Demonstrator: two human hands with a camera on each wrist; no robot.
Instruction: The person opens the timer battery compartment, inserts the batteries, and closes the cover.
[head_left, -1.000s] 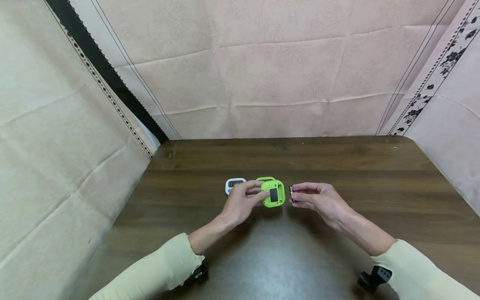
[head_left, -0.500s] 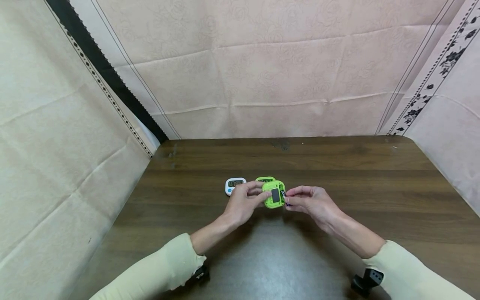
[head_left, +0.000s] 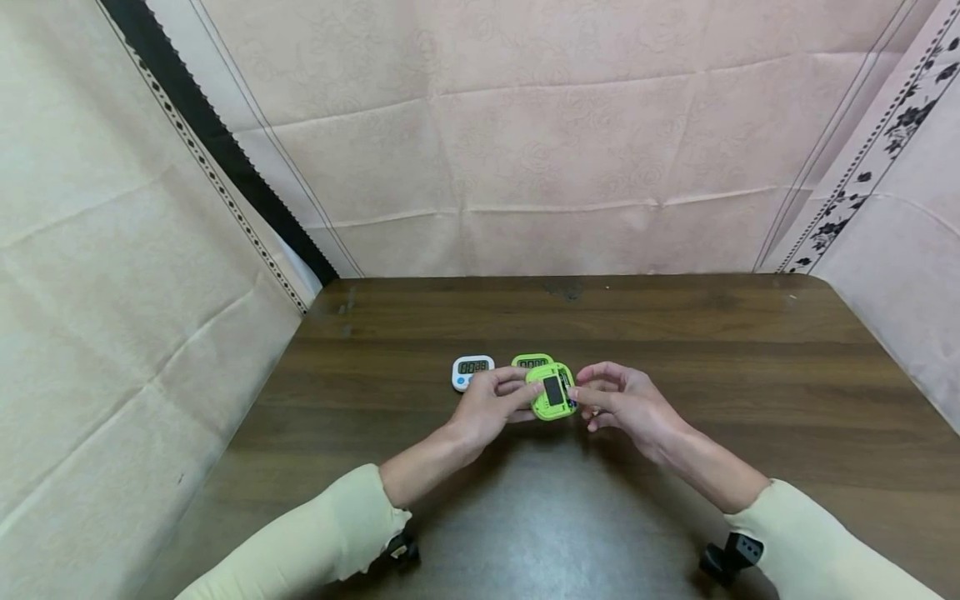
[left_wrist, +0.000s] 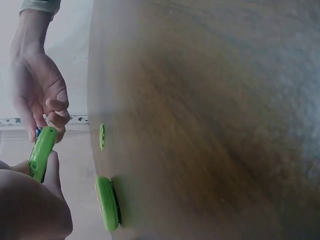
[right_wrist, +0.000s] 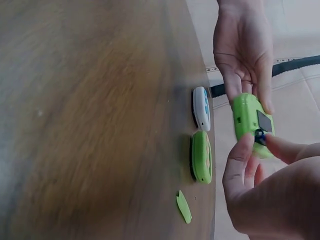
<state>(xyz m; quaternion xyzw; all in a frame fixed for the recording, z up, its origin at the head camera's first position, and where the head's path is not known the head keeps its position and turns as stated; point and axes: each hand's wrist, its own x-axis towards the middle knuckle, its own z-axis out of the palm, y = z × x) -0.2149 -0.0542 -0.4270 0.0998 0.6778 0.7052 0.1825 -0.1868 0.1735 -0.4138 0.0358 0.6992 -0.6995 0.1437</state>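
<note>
My left hand grips a green digital timer by its left side, raised over the table with its back turned up. The battery compartment in that back is uncovered. At the compartment, the thumb and a finger of my right hand pinch a small dark battery, which lies at the slot along the timer's right side. In the right wrist view, a flat green battery cover rests on the table. My right hand hides it in the head view.
Behind my left hand, a white timer lies on the wooden table. A second green timer sits beside it, partly covered by the held one. Patterned cloth hangs along the table's far edge.
My right hand has moved left with the battery, from apart from the timer to its compartment. The held timer has shifted slightly right and toward me.
</note>
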